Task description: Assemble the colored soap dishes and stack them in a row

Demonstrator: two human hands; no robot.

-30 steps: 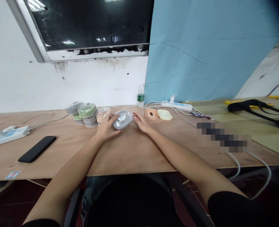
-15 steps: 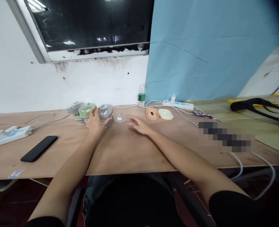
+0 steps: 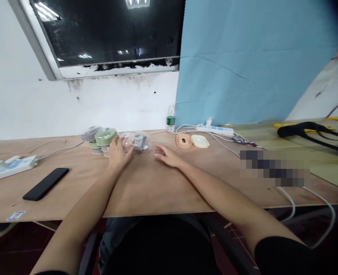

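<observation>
White wall, a dark window and a blue sheet stand behind the wooden worktop (image 3: 163, 187). From the head camera, the left hand (image 3: 117, 152) lies at the stack of small lidded boxes (image 3: 100, 139), fingers spread and reaching to a clear lid (image 3: 140, 142) that seems tilted up over a grey box; whether it grips the lid is hard to tell. Just right of it, the right hand (image 3: 166, 156) rests flat and open on the wood, holding nothing. A black phone (image 3: 45, 184) lies well to the left.
</observation>
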